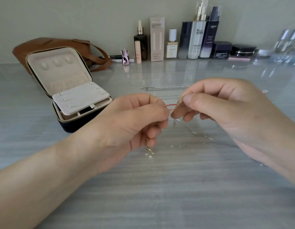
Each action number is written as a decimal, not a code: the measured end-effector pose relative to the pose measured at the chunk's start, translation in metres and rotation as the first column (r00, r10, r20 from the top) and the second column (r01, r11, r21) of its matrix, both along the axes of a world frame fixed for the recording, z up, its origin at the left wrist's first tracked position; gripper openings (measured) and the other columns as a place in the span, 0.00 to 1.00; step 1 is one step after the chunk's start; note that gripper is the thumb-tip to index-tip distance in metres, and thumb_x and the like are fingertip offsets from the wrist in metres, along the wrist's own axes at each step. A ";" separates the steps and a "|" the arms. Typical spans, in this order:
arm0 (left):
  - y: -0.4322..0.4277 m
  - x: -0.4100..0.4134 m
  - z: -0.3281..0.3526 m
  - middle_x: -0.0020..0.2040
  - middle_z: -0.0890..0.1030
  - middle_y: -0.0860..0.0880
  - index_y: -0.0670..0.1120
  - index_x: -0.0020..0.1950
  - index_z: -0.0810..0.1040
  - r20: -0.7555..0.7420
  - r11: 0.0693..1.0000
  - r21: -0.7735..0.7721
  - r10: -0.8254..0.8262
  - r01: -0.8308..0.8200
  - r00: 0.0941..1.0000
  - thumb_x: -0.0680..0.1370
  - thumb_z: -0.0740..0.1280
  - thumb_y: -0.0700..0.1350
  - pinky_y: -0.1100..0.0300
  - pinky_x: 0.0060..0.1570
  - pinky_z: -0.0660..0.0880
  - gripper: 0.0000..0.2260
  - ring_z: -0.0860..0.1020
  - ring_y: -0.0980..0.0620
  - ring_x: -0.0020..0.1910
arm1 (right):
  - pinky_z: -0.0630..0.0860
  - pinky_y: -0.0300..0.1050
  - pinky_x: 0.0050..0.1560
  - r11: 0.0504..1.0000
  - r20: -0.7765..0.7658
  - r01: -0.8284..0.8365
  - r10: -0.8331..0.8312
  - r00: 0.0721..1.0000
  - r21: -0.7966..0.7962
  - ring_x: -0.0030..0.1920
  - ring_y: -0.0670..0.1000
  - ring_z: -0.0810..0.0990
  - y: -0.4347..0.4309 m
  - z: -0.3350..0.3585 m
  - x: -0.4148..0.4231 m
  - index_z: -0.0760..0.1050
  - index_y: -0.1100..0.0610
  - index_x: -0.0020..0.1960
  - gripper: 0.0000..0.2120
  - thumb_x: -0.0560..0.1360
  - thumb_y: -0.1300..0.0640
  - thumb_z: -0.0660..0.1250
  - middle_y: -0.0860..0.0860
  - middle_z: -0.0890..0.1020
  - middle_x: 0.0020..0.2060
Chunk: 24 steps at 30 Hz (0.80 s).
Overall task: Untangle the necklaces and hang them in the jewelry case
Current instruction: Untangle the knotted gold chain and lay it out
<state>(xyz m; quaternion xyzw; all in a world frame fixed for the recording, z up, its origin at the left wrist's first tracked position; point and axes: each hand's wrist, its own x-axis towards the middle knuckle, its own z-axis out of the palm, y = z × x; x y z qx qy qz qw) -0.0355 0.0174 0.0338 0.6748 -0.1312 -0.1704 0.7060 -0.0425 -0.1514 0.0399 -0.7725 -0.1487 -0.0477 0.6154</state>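
My left hand and my right hand are raised over the grey table, fingertips almost meeting. Between them they pinch a tangle of a red cord and a thin gold chain, which trails down to the table under my right hand. A small pendant dangles below my left hand. A silver chain lies stretched out on the table behind my hands, with a second thin chain just in front of it. The open jewelry case stands at the left, lid up, its beige insert showing three hooks.
A brown leather bag lies behind the case. Several cosmetic bottles, jars and boxes line the back wall. A small red-and-white item lies at the far right.
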 end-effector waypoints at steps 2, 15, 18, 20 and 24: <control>0.000 0.000 -0.001 0.27 0.74 0.49 0.48 0.29 0.78 0.018 1.000 0.022 0.013 -0.013 1.000 0.65 0.67 0.41 0.64 0.21 0.66 0.05 0.67 0.56 0.22 | 0.69 0.27 0.30 1.000 0.004 -0.007 0.007 1.000 -0.012 0.30 0.41 0.78 0.000 -0.001 0.000 0.80 0.57 0.36 0.06 0.66 0.59 0.64 0.50 0.84 0.30; 0.000 -0.006 -0.004 0.31 0.78 0.58 0.51 0.39 0.77 0.530 0.943 0.241 0.072 -0.231 0.845 0.67 0.67 0.45 0.64 0.21 0.68 0.03 0.68 0.54 0.23 | 0.67 0.46 0.34 0.996 0.077 0.027 -0.020 0.997 -0.087 0.30 0.50 0.70 -0.001 -0.005 0.001 0.81 0.51 0.36 0.08 0.62 0.50 0.67 0.51 0.78 0.25; -0.001 -0.007 -0.003 0.32 0.79 0.59 0.53 0.39 0.79 0.578 0.911 0.286 0.082 -0.295 0.812 0.65 0.69 0.48 0.65 0.21 0.69 0.04 0.69 0.55 0.23 | 0.65 0.35 0.29 0.990 0.119 0.018 -0.001 0.993 -0.140 0.27 0.44 0.69 -0.001 -0.005 -0.001 0.82 0.50 0.35 0.04 0.63 0.50 0.70 0.50 0.75 0.23; -0.001 -0.008 -0.002 0.30 0.78 0.60 0.54 0.37 0.79 0.598 0.887 0.314 0.092 -0.338 0.796 0.65 0.72 0.52 0.67 0.21 0.69 0.05 0.69 0.59 0.23 | 0.62 0.29 0.25 0.984 0.159 0.016 0.012 0.987 -0.176 0.23 0.41 0.67 -0.001 -0.004 -0.002 0.81 0.53 0.33 0.04 0.66 0.54 0.73 0.46 0.74 0.22; -0.001 -0.012 0.000 0.24 0.77 0.54 0.53 0.34 0.81 0.617 0.850 0.354 0.102 -0.391 0.780 0.67 0.68 0.52 0.72 0.21 0.62 0.05 0.67 0.59 0.20 | 0.64 0.32 0.27 0.943 0.296 0.097 0.002 0.955 -0.318 0.26 0.46 0.69 -0.001 -0.005 -0.003 0.80 0.49 0.30 0.08 0.67 0.57 0.72 0.49 0.77 0.25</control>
